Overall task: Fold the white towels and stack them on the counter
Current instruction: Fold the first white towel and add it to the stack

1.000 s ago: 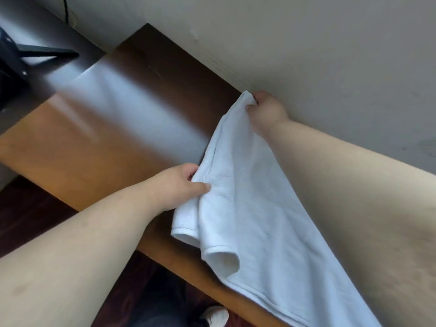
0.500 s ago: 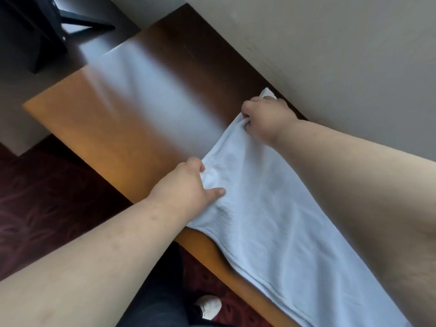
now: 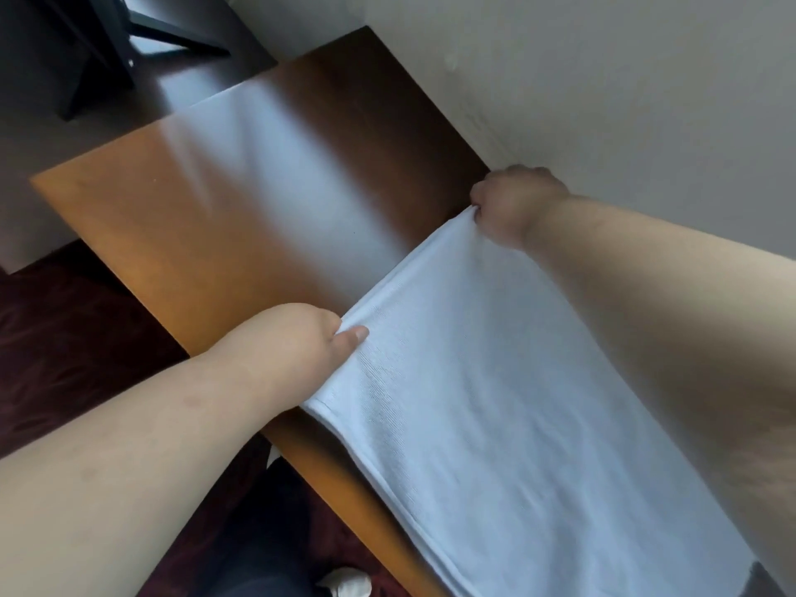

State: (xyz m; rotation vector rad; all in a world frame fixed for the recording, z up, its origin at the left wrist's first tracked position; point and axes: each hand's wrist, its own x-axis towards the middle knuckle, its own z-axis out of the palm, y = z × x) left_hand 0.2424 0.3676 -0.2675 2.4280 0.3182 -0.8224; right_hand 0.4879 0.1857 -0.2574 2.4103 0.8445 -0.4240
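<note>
A white towel point(image 3: 495, 402) lies stretched flat along the right half of the wooden counter point(image 3: 224, 217), its long side overhanging the front edge a little. My left hand point(image 3: 301, 342) pinches the towel's near corner at the counter's front edge, thumb on top of the cloth. Against the wall, my right hand point(image 3: 512, 204) grips the far corner with curled fingers. The towel's short edge runs taut between the two hands. Its right end goes out of view under my right arm.
A pale wall point(image 3: 603, 101) runs right behind the counter. The counter's left half shines bare. Dark red carpet point(image 3: 64, 321) lies below the front edge, with my leg and a white shoe point(image 3: 349, 583) there. A dark stand point(image 3: 99, 49) is at the top left.
The towel hung bunched and lifted between my hands; now it lies spread flat and taut on the counter. Both hands moved apart, the right back to the wall.
</note>
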